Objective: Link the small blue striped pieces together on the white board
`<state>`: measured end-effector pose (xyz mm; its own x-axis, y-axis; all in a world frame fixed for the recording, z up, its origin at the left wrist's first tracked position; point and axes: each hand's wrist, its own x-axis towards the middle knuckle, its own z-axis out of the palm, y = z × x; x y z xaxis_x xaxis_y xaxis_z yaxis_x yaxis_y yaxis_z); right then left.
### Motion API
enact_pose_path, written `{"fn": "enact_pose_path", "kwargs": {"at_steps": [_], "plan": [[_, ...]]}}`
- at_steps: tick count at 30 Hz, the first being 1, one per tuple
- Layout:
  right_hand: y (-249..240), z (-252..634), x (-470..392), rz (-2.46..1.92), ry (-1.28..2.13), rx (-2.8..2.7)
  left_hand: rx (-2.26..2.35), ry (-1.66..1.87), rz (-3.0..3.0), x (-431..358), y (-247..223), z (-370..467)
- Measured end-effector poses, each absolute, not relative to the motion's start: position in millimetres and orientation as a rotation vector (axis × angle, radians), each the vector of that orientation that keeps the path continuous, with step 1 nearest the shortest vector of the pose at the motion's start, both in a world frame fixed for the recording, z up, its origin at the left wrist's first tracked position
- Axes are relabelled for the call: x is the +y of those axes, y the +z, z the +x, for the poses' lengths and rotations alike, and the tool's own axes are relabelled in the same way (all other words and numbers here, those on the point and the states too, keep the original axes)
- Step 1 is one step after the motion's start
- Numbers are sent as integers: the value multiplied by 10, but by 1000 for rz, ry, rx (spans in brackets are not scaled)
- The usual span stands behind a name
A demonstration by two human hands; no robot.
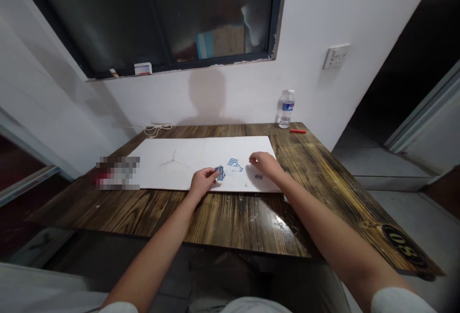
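My left hand [203,181] is closed, with thumb and fingers pinching a small dark-blue slatted piece [220,174] at the front part of a white board [208,150]. To the right of it lie several thin blue frame-like pieces [235,164], too small to name surely. My right hand [265,163] is held over the board's right end with its fingers curled together; whatever is between the fingertips, if anything, cannot be made out. Just below that hand is a small dark piece [258,176] on the board. Thin dark lines [173,160] mark the board's left half.
The board lies on a brown wooden table [230,217] against a white wall. At the back are a water bottle [286,109], a red pen-like stick [298,131] and a coiled white cord [157,128]. A blurred-out patch [120,173] covers something at the board's left end.
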<state>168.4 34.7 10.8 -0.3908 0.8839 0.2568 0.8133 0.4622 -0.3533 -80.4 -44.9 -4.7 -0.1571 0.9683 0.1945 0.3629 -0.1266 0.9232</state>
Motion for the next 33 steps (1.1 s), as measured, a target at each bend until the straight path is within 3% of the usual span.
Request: {"fn": "enact_pose_path", "kwargs": {"at_steps": [10, 33], "plan": [[69, 1791, 383, -1270, 393, -2646, 1562, 1398, 1260, -450, 2, -802], [31, 1737, 357, -1293, 504, -2714, 1584, 1396, 1279, -425, -43, -806]]}}
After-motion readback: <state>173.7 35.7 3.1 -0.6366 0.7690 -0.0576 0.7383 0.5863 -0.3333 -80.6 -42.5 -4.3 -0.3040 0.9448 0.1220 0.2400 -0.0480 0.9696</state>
